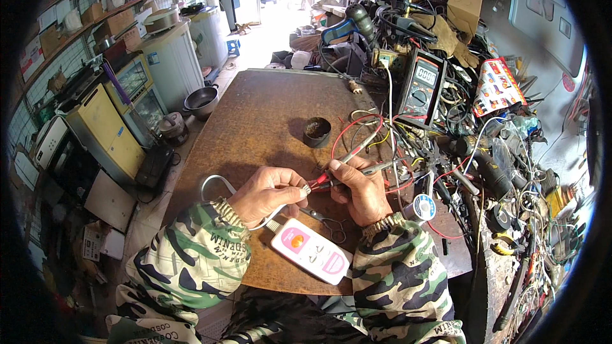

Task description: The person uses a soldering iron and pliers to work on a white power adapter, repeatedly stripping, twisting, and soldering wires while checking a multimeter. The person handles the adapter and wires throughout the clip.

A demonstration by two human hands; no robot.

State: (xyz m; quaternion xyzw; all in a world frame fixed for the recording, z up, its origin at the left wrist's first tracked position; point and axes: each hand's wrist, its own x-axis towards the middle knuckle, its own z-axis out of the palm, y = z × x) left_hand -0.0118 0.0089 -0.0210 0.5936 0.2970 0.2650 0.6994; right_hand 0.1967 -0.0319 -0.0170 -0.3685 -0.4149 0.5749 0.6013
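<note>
Over the near part of the wooden table, my left hand (273, 192) pinches a small connector (306, 189) at the end of a white cable (220, 177). My right hand (363, 192) grips two multimeter test probes (360, 146), one red and one dark, both pointing toward that connector. Whether their tips touch it is too small to tell. Wires run from the probes toward a multimeter (419, 89) standing at the right with its display lit. Below my hands lies a white and pink handheld controller (311, 251) with an orange button, next to scissors (334, 224).
A small black cup (317, 132) stands mid-table (255, 105). Beside my right wrist is a spool of solder (421, 207). Tangled cables, tools and parts crowd the right side, with a cardboard box (464, 7) above. Appliances and a black pan (201, 101) are on the left.
</note>
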